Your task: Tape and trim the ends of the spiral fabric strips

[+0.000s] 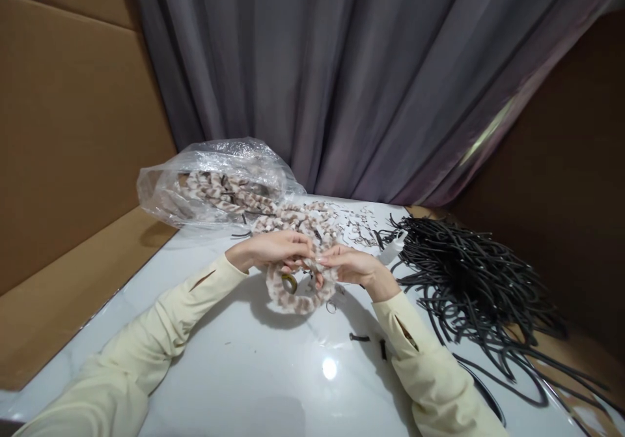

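Observation:
Both my hands meet at the upper side of a fluffy white-and-brown ring (295,303), raised a little over the white table. My left hand (278,249) pinches its upper left with bent fingers. At the upper right, my right hand (352,265) grips it between thumb and fingers. The fingertips almost touch, and what lies between them is too small to make out. Through the ring's opening shows a roll of tape (289,284). Just behind my hands lies a heap of similar fluffy pieces (293,215).
A clear plastic bag (229,154) with more fluffy strips sits at back left. Small bits (359,224) are scattered behind. Right of my hand are a white bottle (392,248) and a large heap of black cords (469,274). Short black pieces (359,337) lie near my right forearm.

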Tool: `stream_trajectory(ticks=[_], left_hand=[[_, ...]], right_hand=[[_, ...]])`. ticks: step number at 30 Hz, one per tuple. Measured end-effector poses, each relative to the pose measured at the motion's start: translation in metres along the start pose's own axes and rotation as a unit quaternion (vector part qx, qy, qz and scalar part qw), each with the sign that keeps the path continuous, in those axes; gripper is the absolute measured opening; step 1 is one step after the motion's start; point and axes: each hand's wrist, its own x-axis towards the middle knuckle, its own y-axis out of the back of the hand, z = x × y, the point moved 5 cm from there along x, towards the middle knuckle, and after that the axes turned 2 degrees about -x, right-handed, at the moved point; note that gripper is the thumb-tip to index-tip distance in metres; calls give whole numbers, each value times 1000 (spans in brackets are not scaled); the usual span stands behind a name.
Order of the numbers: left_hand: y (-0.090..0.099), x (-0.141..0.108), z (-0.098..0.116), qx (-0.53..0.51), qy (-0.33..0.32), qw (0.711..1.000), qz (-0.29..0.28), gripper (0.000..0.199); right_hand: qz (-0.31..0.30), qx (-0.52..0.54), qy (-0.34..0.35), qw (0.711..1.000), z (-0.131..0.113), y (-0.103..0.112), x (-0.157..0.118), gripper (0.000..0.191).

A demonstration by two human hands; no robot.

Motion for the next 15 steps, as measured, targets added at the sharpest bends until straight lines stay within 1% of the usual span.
stream_trajectory(ticks=[3,6,9,12,13,15], left_hand=[[-1,-3,3,57,-1,998,22,20],[0,-3,4,89,6,995,46,20],[2,-2,4,99,17,993,61,20],[7,-4,7,119,9,990,80,25],[7,-5,7,132,10,988,79,28],[5,-6,7,164,17,985,53,34]], right_hand=[[14,-6,-8,1000,0,2,0,24],[26,-32,-7,999,0,5,0,25],[35,-63,13,997,-5,7,-3,24],[35,-79,29,996,-10,6,-6,23],[36,-82,30,996,-10,6,-7,23],[43,-87,28,995,-11,6,-7,23]])
